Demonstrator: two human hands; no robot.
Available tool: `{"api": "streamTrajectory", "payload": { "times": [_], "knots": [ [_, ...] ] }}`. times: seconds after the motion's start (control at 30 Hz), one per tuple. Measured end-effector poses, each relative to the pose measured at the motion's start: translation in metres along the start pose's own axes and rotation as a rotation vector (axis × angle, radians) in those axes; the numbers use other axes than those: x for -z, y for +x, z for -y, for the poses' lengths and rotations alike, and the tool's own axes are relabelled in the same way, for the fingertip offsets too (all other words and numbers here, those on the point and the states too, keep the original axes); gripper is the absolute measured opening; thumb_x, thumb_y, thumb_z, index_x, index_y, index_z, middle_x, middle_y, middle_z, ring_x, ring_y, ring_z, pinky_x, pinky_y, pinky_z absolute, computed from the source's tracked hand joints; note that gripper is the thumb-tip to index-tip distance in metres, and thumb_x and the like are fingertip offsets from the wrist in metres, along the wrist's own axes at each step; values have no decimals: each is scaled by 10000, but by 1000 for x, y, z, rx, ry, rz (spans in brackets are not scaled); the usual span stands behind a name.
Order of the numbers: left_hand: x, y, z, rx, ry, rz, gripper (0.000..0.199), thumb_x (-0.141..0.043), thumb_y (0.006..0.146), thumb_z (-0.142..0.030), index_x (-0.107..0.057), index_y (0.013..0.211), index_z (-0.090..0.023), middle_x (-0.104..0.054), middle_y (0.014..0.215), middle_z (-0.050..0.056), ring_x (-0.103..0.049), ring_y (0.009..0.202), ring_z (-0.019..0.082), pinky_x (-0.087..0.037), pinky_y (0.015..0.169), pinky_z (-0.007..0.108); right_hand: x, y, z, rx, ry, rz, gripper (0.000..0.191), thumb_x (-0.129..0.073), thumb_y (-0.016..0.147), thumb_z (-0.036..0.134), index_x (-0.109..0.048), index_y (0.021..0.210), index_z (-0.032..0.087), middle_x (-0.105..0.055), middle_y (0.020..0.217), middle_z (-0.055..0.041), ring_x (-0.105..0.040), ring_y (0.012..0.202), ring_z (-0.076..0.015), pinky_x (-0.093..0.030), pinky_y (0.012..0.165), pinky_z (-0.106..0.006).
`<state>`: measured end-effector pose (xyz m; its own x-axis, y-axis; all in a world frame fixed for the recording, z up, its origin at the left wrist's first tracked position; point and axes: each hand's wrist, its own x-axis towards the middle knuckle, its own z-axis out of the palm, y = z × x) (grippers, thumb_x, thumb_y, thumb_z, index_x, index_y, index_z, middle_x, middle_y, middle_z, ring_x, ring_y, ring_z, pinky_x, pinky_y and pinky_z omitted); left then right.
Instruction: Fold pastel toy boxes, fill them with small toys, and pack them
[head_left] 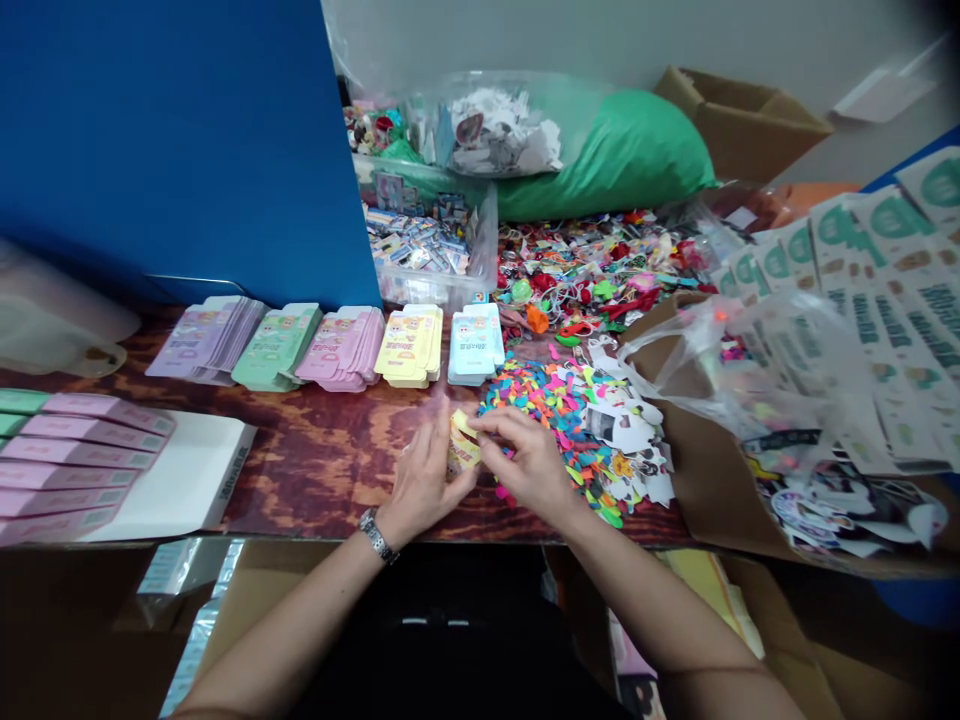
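Observation:
A small yellow carton [463, 452] is held above the front of the table, its upper end showing a dark slit beside a raised flap. My left hand [426, 475], with a metal watch at the wrist, is closed around the carton's left side. My right hand [529, 462] is closed in a pinch at the flap on the carton's upper right edge. Whether anything small is between those fingertips is hidden. Just right of the carton lies a heap of small colourful pieces [525, 390], partly under my right hand. Behind it are flat yellow cartons [409, 345] and flat blue cartons [475, 345].
Purple [196, 340], green [277, 345] and pink [341, 347] flat cartons stand in stacks at left. Folded pink boxes [86, 450] fill a white tray [214, 460]. Cut-out stickers [630, 440], a cardboard box [694, 470] and a clear bin [435, 285] surround the heap.

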<state>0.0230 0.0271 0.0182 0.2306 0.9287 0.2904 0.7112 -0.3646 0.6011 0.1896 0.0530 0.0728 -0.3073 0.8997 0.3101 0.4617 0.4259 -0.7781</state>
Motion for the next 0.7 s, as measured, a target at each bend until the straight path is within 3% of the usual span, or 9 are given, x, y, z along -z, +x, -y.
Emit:
{"api": "streamTrajectory", "payload": {
  "times": [0.13,0.33,0.5,0.7],
  "knots": [
    [0,-1,0,-36,260,-8,928,-497,888,-394,103,1504,-47,-552,1063,186,-564,962,309,-477,868,489,-9,-11,2,81,-48,-31,281,-514,921,127,-672,1129,230,-688,1091,-70,-649,1048,-186,-545,929,-357],
    [4,-2,3,-15,321,26,930,-457,893,-428,161,1492,-75,-515,995,125,-560,867,251,-479,644,307,-32,-28,-1,210,-130,-117,506,-464,931,110,-472,1411,269,-638,1259,-79,-581,1192,-227,-524,997,-436],
    [13,-6,1,15,263,82,953,-480,864,-407,154,1499,-88,-509,1066,148,-554,929,277,-509,671,343,-35,-23,-4,162,-84,-39,589,-459,954,152,-292,1508,266,-584,1337,-90,-555,1240,-214,-490,1052,-430],
    [28,-16,7,59,263,29,927,-499,871,-372,114,1514,-108,-518,1141,172,-562,997,275,-521,690,328,-45,-4,-1,306,-85,158,584,-425,975,185,-240,1527,211,-478,1444,-121,-454,1344,-208,-430,1104,-410]
  ]
}}
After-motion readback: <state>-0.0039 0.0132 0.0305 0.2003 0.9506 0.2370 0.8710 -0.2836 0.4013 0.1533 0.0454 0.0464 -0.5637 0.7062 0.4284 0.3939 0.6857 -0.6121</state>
